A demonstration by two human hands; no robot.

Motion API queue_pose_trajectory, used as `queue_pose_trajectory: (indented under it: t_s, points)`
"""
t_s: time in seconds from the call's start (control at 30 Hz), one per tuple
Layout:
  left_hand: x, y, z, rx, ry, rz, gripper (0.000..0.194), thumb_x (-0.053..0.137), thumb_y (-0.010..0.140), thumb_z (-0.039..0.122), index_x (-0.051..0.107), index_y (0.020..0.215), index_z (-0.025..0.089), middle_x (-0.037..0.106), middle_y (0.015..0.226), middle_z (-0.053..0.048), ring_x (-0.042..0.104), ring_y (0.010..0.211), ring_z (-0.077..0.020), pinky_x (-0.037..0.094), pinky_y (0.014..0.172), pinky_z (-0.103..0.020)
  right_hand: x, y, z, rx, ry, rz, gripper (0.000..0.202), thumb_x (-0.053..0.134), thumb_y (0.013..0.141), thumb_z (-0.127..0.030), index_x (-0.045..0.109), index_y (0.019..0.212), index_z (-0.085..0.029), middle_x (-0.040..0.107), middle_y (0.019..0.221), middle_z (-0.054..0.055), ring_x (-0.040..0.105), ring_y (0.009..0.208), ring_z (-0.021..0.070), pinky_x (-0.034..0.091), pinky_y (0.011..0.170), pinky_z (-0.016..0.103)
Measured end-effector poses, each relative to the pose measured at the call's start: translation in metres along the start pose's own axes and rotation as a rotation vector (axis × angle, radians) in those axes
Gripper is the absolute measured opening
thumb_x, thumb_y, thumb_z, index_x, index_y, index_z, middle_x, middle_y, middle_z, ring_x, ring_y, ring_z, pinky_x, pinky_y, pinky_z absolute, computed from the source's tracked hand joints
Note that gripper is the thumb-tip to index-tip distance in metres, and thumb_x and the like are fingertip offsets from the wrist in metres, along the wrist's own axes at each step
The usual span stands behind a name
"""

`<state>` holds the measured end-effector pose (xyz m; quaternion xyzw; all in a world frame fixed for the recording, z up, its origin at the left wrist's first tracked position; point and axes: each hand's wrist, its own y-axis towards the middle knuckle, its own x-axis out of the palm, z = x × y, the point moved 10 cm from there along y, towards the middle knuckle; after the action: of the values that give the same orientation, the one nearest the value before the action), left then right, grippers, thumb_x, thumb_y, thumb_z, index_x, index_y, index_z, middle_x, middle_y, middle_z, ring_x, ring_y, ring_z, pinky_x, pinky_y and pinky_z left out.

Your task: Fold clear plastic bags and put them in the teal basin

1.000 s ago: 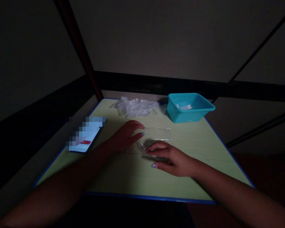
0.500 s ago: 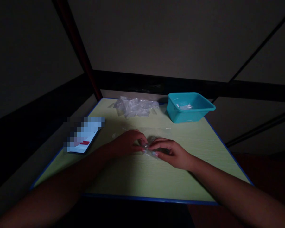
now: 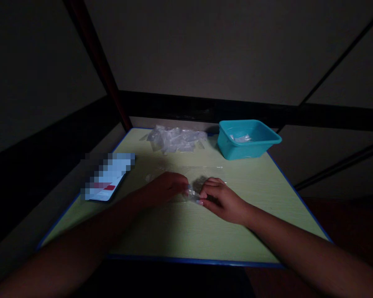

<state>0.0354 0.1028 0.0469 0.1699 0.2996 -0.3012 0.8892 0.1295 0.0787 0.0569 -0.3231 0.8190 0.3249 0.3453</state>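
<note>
A clear plastic bag (image 3: 193, 194) spans the short gap between my hands, low over the middle of the table. My left hand (image 3: 170, 186) is closed on its left end, with the fingertips partly hidden. Thumb and fingers of my right hand (image 3: 222, 200) pinch the right end. Just beyond the hands, a flat clear plastic sheet (image 3: 211, 171) lies on the tabletop, its far edge catching the light.
The pale green table (image 3: 199, 236) has a blue edge. At its back lies a pile of clear plastic bags (image 3: 175, 140). A turquoise basket (image 3: 248, 151) with some clear packets stands back right. A lit phone (image 3: 110, 178) lies at the left edge.
My left hand has turned and its fingers have closed in, hiding the thumb. The hands are slightly farther apart, with more of the bag showing between them.
</note>
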Motion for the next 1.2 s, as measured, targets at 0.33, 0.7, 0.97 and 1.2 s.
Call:
queue_pose_trajectory:
  t_s: [0.33, 0.7, 0.97, 1.2]
  points:
    - [0.002, -0.001, 0.007, -0.010, 0.050, 0.024, 0.034, 0.062, 0.082, 0.047, 0.062, 0.102, 0.020, 0.066, 0.086, 0.000, 0.060, 0.077, -0.0158, 0.043, 0.070, -0.025, 0.005, 0.001, 0.000, -0.037, 0.033, 0.004, 0.016, 0.053, 0.091, -0.024, 0.055, 0.077, -0.019, 0.059, 0.077, 0.003, 0.051, 0.081, 0.0183, 0.034, 0.078, 0.034]
    - [-0.013, 0.002, 0.004, -0.073, 0.257, 0.108, 0.020, 0.053, 0.087, 0.027, 0.062, 0.073, 0.016, 0.059, 0.074, -0.001, 0.055, 0.068, -0.0137, 0.039, 0.064, -0.024, -0.005, -0.004, 0.008, 0.145, -0.197, -0.259, 0.028, 0.075, 0.074, -0.039, 0.059, 0.082, -0.017, 0.058, 0.078, 0.002, 0.052, 0.077, 0.0185, 0.033, 0.072, 0.031]
    - [-0.014, 0.004, -0.008, -0.114, 0.359, 0.104, 0.017, 0.052, 0.085, 0.024, 0.061, 0.073, 0.016, 0.056, 0.079, -0.003, 0.054, 0.076, -0.0169, 0.040, 0.069, -0.028, -0.002, -0.006, 0.017, 0.158, -0.008, -0.333, 0.008, 0.061, 0.084, -0.013, 0.061, 0.077, -0.016, 0.060, 0.075, 0.002, 0.054, 0.070, 0.0138, 0.038, 0.066, 0.026]
    - [-0.012, 0.004, -0.018, -0.158, 0.434, 0.085, 0.015, 0.054, 0.084, 0.025, 0.060, 0.073, 0.016, 0.055, 0.076, -0.003, 0.053, 0.076, -0.0183, 0.038, 0.069, -0.029, -0.001, -0.008, 0.030, 0.271, 0.014, -0.310, 0.009, 0.058, 0.085, -0.011, 0.059, 0.078, -0.016, 0.060, 0.070, 0.000, 0.052, 0.064, 0.0123, 0.035, 0.061, 0.024]
